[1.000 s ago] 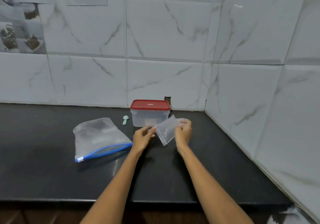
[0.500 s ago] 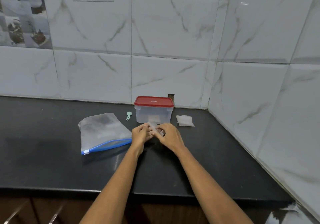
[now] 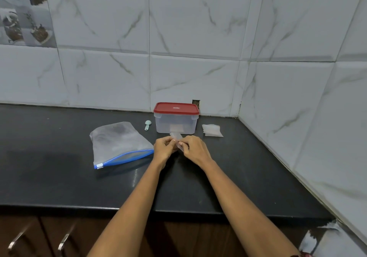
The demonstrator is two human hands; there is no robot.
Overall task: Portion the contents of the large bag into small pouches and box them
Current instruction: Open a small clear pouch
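near the middle of the frame both hands meet over the black counter, working on one small pouch. the left hand has its fingers curled inward, its grip pinching the pouch's near-left edge. the right hand comes in from the right with its fingers bent over the pouch, its grip pinching the other side; fingertips of the two hands sit almost touching. only a clear, crumpled strip of the pouch shows above and between the fingers, so whether it is filled cannot be told.

just above the hands in the frame stands the translucent box with a red lid closed on it, close to the tiled wall. something pale shows faintly through its front wall, too dim to name. right of the box, apart from it, a small stack of empty clear pouches lies flat on the counter. left of the box a pale green scoop lies with its bowl toward the wall.

left of centre, the large bag lies on its side, frosted and slack, its blue zip edge facing the lower part of the frame and reaching almost to the left wrist. at the lower left, cabinet handles show under the counter edge.
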